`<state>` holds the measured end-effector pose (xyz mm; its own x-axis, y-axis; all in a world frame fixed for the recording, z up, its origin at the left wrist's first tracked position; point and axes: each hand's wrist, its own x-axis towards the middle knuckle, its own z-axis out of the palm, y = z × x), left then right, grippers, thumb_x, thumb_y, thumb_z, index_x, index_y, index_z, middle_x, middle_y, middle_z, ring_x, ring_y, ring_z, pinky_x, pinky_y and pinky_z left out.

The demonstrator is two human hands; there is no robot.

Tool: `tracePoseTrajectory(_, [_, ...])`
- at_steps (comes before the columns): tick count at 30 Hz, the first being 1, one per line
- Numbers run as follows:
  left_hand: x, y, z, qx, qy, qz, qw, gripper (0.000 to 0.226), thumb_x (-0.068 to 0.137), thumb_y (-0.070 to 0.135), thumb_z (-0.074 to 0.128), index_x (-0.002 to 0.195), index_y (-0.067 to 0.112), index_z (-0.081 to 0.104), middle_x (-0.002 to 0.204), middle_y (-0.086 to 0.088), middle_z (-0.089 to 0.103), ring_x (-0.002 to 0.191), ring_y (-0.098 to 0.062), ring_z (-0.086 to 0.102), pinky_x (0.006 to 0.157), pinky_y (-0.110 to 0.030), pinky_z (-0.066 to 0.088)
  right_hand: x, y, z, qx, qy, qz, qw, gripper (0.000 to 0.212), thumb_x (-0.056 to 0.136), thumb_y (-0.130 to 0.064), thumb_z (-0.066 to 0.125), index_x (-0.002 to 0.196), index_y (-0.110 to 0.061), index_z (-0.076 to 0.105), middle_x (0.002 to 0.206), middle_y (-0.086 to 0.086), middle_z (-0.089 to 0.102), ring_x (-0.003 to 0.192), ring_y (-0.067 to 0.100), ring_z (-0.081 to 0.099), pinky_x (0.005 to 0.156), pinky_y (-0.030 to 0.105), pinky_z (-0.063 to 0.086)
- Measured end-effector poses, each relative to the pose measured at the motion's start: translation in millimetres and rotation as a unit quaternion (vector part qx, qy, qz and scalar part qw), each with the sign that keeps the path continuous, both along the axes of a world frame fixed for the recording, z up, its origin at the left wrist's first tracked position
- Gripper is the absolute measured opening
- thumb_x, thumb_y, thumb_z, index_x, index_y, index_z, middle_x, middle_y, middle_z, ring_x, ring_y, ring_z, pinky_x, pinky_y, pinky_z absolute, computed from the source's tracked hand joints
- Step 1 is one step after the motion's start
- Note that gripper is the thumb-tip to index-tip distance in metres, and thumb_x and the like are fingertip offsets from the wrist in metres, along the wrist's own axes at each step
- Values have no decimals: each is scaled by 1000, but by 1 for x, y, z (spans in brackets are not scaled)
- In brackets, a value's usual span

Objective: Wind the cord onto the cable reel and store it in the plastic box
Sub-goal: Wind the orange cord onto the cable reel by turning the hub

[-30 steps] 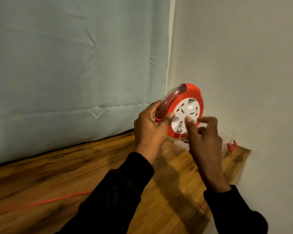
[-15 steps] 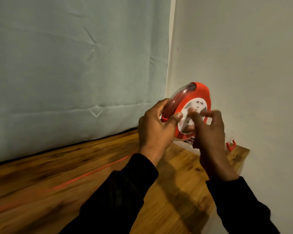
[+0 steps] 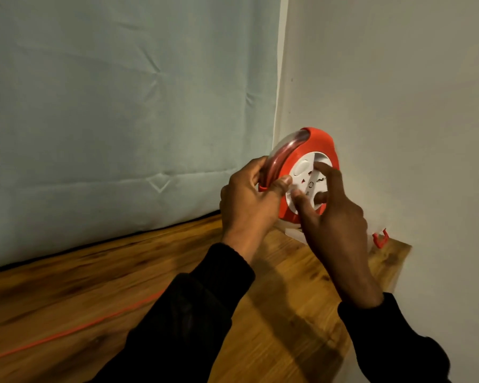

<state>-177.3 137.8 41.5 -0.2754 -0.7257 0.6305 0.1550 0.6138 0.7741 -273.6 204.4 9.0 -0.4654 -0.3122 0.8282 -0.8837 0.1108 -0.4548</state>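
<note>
- Winding continues: right hand (image 3: 335,214) fingers have rotated round the white hub, pressing it; left hand (image 3: 249,200) stays clamped on cable reel (image 3: 313,150) rim, raised above counter (image 3: 122,272).
- Cord (image 3: 75,330) lies further along the counter than a second ago; slack remains, winding judged unfinished.

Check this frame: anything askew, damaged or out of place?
Nothing looks damaged. The only loose end is the orange cord, trailing unwound across the wooden table while the left hand grips the cable reel and the right hand fingers its white face.

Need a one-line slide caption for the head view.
Left hand grips the cable reel while right hand fingers turn its white hub; orange cord trails across the wooden table.
</note>
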Motion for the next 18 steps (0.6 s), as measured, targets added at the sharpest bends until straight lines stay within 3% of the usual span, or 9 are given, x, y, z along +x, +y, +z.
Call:
tracePoseTrajectory(2, [0,2,-2,-27,-4,6,1000,36,85,30,68,120,25,61,98,18,58,87,3,53,83,-22,53,0,-1,4,-21,-72,15,997,47,92,-53,56,133,-33,42,107,3,73,87,23,71,70,34,57])
tracePoseTrajectory(3, [0,4,-2,-46,-9,13,999,36,85,31,68,120,25,61,97,19,58,86,4,52,81,-17,49,-3,-1,7,-57,-181,66,979,40,92,-51,57,125,-30,47,98,1,73,81,20,71,65,33,56])
tracePoseTrajectory(4, [0,5,-3,-68,-15,20,997,36,85,32,68,120,25,61,97,19,58,86,5,51,77,-11,46,-5,0,13,-104,-328,159,926,31,93,-45,58,116,-25,52,88,2,74,71,18,69,59,30,53])
tracePoseTrajectory(6, [0,7,-2,-99,-26,28,994,36,85,32,67,120,26,60,98,18,62,83,4,54,71,-5,43,-9,6,20,-159,-546,325,756,15,94,-32,56,96,-16,57,64,2,70,45,12,51,46,24,43])
tracePoseTrajectory(7, [1,6,0,-101,-25,27,994,36,86,32,67,121,26,60,100,16,63,81,4,55,69,-5,44,-10,9,20,-149,-565,342,736,14,95,-30,56,93,-15,58,61,3,69,43,11,42,43,23,39])
tracePoseTrajectory(9, [4,3,2,-78,-9,19,997,36,85,31,67,120,26,61,99,16,62,81,4,57,70,-7,46,-6,11,15,-106,-475,279,828,19,95,-35,56,100,-17,61,73,6,74,51,12,48,46,26,41])
tracePoseTrajectory(12, [4,2,3,-35,5,6,999,35,84,30,69,118,26,62,98,18,60,89,-1,58,78,-19,52,1,10,4,-59,-145,66,985,38,93,-48,58,121,-24,50,102,1,73,78,17,68,60,31,53])
tracePoseTrajectory(14, [3,5,2,-23,-1,1,1000,36,84,30,69,119,25,61,99,17,59,91,-2,57,83,-26,55,4,9,1,1,5,-25,1000,56,91,-53,59,137,-31,37,115,2,67,91,21,67,68,29,49])
tracePoseTrajectory(18, [1,6,2,-9,4,6,1000,38,84,29,69,121,25,60,107,12,64,88,-1,56,83,-29,56,0,5,6,37,2,-27,999,67,90,-59,55,146,-36,26,125,4,66,95,27,70,74,37,56])
